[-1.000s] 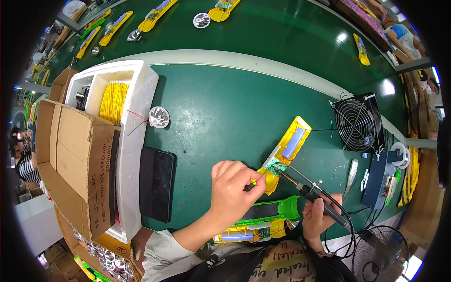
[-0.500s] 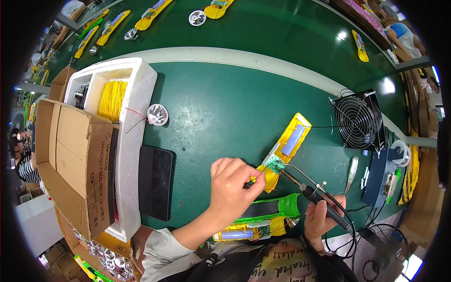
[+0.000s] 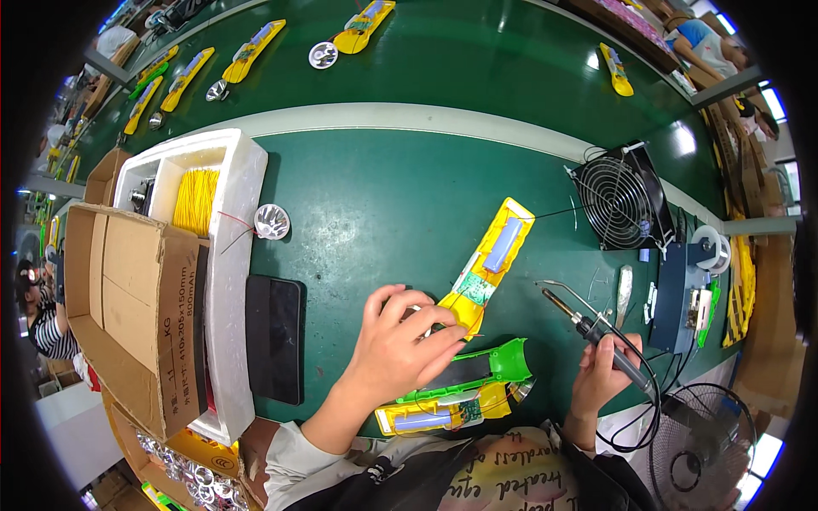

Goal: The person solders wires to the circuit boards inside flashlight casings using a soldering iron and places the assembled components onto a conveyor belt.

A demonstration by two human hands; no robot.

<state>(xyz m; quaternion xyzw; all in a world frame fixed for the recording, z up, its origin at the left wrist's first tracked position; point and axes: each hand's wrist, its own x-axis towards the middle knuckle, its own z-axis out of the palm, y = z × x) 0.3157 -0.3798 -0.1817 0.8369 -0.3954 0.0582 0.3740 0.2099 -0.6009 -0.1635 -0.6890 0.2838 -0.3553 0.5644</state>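
My right hand (image 3: pixel 601 375) grips a soldering iron (image 3: pixel 618 362) with a dark handle, and a thin curved metal tube runs alongside its tip. The tip stands off to the right of a yellow torch housing (image 3: pixel 464 315), which holds a blue cell (image 3: pixel 504 245) and a green circuit board (image 3: pixel 474 288). At the housing's lower end, my left hand (image 3: pixel 405 336) has its fingers curled together; what they pinch is mostly hidden, with a thin strand by the thumb. Closer to me lie a green torch shell (image 3: pixel 511 362) and a second yellow housing (image 3: pixel 494 400) with a blue cell.
A black fan (image 3: pixel 618 200) stands at the right, near a solder spool (image 3: pixel 711 249) and a dark blue box (image 3: pixel 677 298). At left are a foam box (image 3: pixel 239 196) with yellow wires (image 3: pixel 198 200), a carton (image 3: pixel 128 298), a reflector (image 3: pixel 272 221) and a black tray-like slab (image 3: pixel 277 341).
The soldering iron has drawn away from the circuit board toward the right. My left hand has shifted slightly at the housing's lower end, fingers still curled. The whole view has shifted a little.
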